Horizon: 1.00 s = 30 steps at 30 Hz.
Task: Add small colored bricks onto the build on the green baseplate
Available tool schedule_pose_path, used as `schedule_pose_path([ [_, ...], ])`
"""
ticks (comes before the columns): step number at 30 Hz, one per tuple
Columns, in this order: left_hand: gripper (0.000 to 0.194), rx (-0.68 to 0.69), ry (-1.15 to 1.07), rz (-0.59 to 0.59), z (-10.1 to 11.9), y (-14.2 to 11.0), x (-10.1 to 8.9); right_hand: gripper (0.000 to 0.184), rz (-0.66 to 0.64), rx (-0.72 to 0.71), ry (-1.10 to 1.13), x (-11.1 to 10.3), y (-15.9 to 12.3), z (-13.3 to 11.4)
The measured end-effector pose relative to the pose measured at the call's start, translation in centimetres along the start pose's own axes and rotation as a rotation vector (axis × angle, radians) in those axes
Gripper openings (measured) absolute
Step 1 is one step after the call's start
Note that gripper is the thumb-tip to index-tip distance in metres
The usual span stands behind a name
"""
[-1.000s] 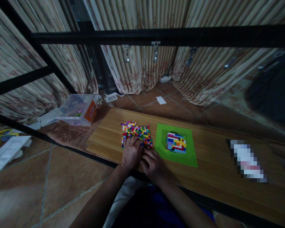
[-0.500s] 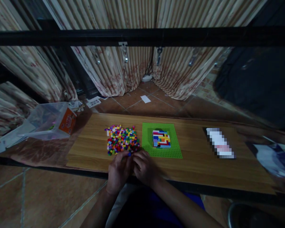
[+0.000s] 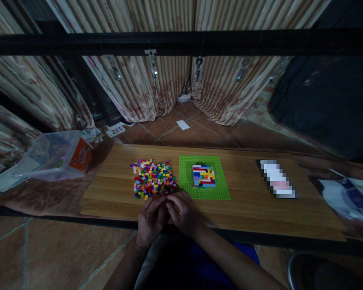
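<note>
My left hand (image 3: 151, 219) and my right hand (image 3: 184, 212) meet at the front edge of the wooden board, fingers curled and fingertips touching. Between the fingertips a sliver of a small blue toy brick (image 3: 165, 199) shows; the fingers cover most of it. What else my right fingers pinch is hidden. Just beyond my left hand spreads a pile of small multicoloured toy bricks (image 3: 153, 177). Beyond my right hand lies a green studded baseplate (image 3: 224, 189). On it sits a low, roughly square build of coloured bricks (image 3: 203, 176) laid in rows.
A blurred-out, phone-shaped thing (image 3: 277, 179) lies on the right of the wooden board (image 3: 245, 209). Left of the board stands a clear plastic bin (image 3: 53, 155) with an orange label. A plastic packet (image 3: 347, 197) is at the far right. Curtains (image 3: 157, 88) hang behind a dark bar.
My fingertips have closed further together, so the blue brick that showed plainly between them is now mostly covered. The whole view has shifted slightly; the pile and the build look the same.
</note>
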<state>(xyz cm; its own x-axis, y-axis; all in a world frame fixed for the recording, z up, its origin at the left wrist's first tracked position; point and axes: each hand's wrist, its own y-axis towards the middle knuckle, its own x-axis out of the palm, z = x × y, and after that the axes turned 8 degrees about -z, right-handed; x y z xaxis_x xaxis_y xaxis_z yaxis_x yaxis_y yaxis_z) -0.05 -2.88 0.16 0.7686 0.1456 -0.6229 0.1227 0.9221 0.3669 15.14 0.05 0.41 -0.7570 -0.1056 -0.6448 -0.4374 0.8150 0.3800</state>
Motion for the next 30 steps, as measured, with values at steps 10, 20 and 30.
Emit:
schedule_pose_path([
  [10, 0.029, -0.077, 0.004, 0.006, -0.2, -0.7, 0.9, 0.02, -0.048, 0.031, 0.047, 0.6, -0.4, 1.2],
  [20, 0.033, -0.047, 0.009, 0.021, -0.3, -0.8, 1.1, 0.018, -0.03, 0.035, 0.009, 1.0, -0.6, 1.7],
  [30, 0.034, -0.042, 0.048, 0.018, -0.6, -0.9, 1.3, 0.02, -0.073, 0.004, -0.025, 0.8, -0.5, 1.3],
])
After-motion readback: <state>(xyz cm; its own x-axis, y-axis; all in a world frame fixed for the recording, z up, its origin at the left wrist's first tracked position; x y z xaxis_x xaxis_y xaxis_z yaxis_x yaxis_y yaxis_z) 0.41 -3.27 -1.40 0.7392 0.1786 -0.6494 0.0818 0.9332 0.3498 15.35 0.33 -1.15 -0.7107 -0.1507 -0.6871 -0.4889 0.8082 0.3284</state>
